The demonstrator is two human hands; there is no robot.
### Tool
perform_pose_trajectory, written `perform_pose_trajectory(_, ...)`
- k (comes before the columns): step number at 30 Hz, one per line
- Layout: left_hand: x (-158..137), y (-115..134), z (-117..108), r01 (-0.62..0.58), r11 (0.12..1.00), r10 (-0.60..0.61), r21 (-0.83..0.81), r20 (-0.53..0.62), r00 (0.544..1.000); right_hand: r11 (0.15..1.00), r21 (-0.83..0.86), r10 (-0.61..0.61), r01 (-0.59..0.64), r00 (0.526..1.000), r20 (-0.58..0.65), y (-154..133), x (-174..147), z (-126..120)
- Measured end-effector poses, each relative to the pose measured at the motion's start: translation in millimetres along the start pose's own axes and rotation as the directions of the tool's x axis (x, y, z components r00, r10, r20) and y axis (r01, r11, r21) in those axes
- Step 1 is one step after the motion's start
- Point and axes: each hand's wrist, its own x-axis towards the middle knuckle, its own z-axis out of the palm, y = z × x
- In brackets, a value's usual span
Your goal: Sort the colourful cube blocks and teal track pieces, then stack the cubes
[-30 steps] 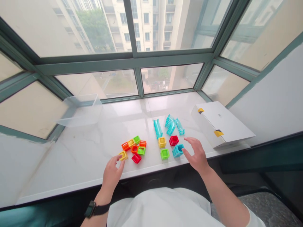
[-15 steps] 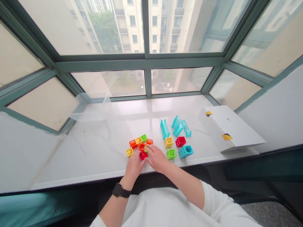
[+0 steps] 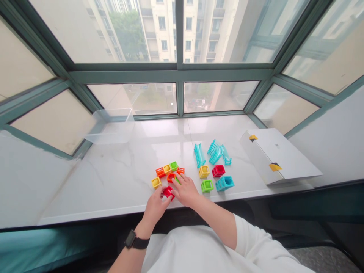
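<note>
Near the front edge of the sill, my left hand (image 3: 156, 203) grips the left side of a small red toy block (image 3: 168, 192) between thumb and fingers. My right hand (image 3: 187, 190) reaches in from the right, its thumb and forefinger at the block's other side. Its remaining fingers stretch over a green block (image 3: 178, 179), mostly hidden. Just beyond lie an orange block (image 3: 171, 178) and another orange block (image 3: 180, 171). A yellow block (image 3: 156, 182) sits left of them. Behind stands a row of orange (image 3: 160, 172), yellow (image 3: 167, 169) and green (image 3: 173, 166) blocks.
Right of my hands stand yellow (image 3: 204, 171), red (image 3: 218, 171), green (image 3: 207, 185) and blue (image 3: 224, 183) blocks. Clear blue track pieces (image 3: 199, 155) lie behind them. A transparent bin (image 3: 113, 138) is at the back left, a white box (image 3: 284, 155) at the right.
My left hand has moved slightly left and toward me with the red block, which now shows more between my hands. My right hand has shifted a little with it.
</note>
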Motion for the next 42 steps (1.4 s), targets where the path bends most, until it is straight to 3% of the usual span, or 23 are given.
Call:
perform_pose_trajectory(4, -3.2, 1.1, -13.5, 0.141, 0.974, -0.147, -0.179, -0.019, 0.989, 0.999, 0.048, -0.001, 0.001, 1.000, 0.006, 1.4, 0.6, -0.9)
perform_pose_trajectory(7, -2.1, 3.1, -17.8, 0.224, 0.904, -0.235, -0.365, 0.014, 0.972, 0.989, 0.142, -0.022, 0.027, 0.999, -0.034, 4.7, 0.3, -5.6)
perform_pose_trajectory(10, -0.7, 11.4, -17.6, 0.296, 0.738, -0.318, -0.606, 0.074, 0.945, 0.943, 0.300, -0.101, 0.146, 0.982, -0.158, 6.8, -6.5, -16.9)
perform_pose_trajectory(13, -1.8, 27.5, -16.5, 0.338, 0.569, -0.362, -0.749, 0.141, 0.921, 0.851, 0.443, -0.166, 0.283, 0.944, -0.284, 4.1, -20.2, -32.1)
perform_pose_trajectory(18, -8.8, 59.2, -10.7, 0.361, 0.414, -0.264, -0.836, 0.269, 0.926, 0.798, 0.501, -0.147, 0.335, 0.914, -0.377, -5.5, -41.7, -51.5)
perform_pose_trajectory(27, -17.3, 91.4, 2.7, 0.384, 0.441, -0.120, -0.812, 0.370, 0.921, 0.787, 0.505, -0.080, 0.354, 0.870, -0.486, 2.8, -58.2, -75.2)
perform_pose_trajectory(31, -17.0, 100.4, 5.4, 0.393, 0.384, -0.118, -0.835, 0.378, 0.918, 0.777, 0.509, -0.082, 0.370, 0.861, -0.502, 9.6, -68.4, -79.7)
perform_pose_trajectory(35, -16.7, 104.5, 9.5, 0.400, 0.412, -0.106, -0.819, 0.392, 0.914, 0.780, 0.496, -0.099, 0.380, 0.859, -0.502, 13.9, -78.2, -81.4)
perform_pose_trajectory(42, -19.0, 106.5, 12.7, 0.277, 0.527, -0.109, -0.803, 0.260, 0.959, 0.804, 0.466, -0.104, 0.370, 0.859, -0.502, 16.0, -85.0, -82.0)
